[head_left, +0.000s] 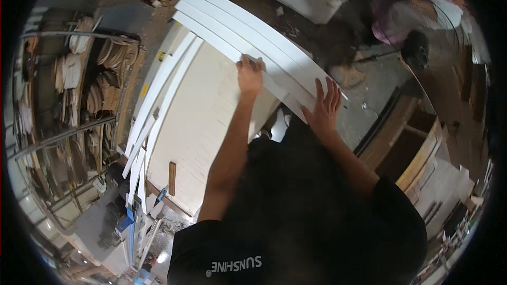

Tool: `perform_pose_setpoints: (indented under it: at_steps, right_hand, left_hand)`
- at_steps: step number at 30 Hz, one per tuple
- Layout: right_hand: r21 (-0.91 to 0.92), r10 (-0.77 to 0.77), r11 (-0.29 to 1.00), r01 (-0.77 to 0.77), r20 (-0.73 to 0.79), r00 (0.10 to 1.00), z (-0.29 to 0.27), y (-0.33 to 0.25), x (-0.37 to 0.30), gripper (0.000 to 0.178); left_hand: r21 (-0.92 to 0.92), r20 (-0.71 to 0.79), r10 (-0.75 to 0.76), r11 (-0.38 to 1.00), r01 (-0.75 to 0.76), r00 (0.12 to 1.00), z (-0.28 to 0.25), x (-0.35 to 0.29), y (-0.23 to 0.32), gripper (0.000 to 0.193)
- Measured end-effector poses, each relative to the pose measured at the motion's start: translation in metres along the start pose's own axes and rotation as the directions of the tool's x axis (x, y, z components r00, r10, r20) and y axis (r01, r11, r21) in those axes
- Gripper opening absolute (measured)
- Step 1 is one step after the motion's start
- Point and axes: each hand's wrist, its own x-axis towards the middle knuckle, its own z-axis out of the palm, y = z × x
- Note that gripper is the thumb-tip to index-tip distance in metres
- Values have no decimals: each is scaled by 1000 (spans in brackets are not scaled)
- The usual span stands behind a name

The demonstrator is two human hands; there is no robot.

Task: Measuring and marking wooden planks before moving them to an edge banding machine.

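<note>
Laid side by side across the far end of the table (pixel 203 105): white boards (pixel 237 34) | curled at near board's edge, grip not discernible: left hand (pixel 250 76) | open, fingers spread over boards, apparently for alignment: right hand (pixel 323 111) | set along left side, seemingly for working room: loose strips (pixel 166 100)

Boards (pixel 277 63) are laid across the table's (pixel 198 105) far end; strips (pixel 170 89) are placed left, a rack (pixel 68 136) beyond.
</note>
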Motion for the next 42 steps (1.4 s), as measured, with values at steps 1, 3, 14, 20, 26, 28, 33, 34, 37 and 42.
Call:
perform_pose_setpoints:
  at_steps: [1, 3, 14, 20, 26, 28, 33, 34, 37, 42]
  right_hand:
    - [-41, 25, 999, -23, 33, 999, -8, 6, 5, 103]
    - [-74, 42, 997, -35, 93, 995, -13, 19, 13, 118]
    - [43, -52, 998, 42, 280, 959, -1, 60, 17, 115]
    - [68, -90, 995, 75, 255, 963, -4, 60, 19, 113]
    - [-99, -134, 987, 128, -56, 989, -13, 62, 10, 101]
    - [-141, -184, 977, 161, -167, 969, -24, 60, -3, 95]
    - [-186, -161, 975, 118, -239, 958, -39, -3, -49, 68]
    - [-207, -185, 969, 136, -236, 954, -36, -6, -68, 68]
    - [-319, -268, 930, 182, -251, 930, 0, -18, -115, 69]
    - [-158, -222, 956, 247, 158, 962, 27, -109, -180, 64]
  left_hand:
    - [-27, 44, -23, 999, 24, 999, -1, -3, 9, 65]
    - [-74, 34, -39, 996, 41, 999, 3, -8, 5, 71]
    - [-162, -8, -68, 985, 66, 998, -12, -43, -4, 74]
    - [-99, -72, -121, 989, 114, 990, -82, -95, -70, 66]
    - [370, -165, -172, 902, 223, 971, -217, -128, -230, 76]
    - [574, -207, -173, 775, 263, 963, -269, -139, -277, 81]
    - [704, -251, -426, 537, 466, 869, -398, -192, -404, 94]
    - [694, -252, -480, 515, 503, 840, -417, -202, -427, 98]
    - [721, -248, -492, 481, 498, 834, -468, -219, -505, 104]
    - [668, -205, -172, 695, 267, 963, -520, -251, -569, 77]
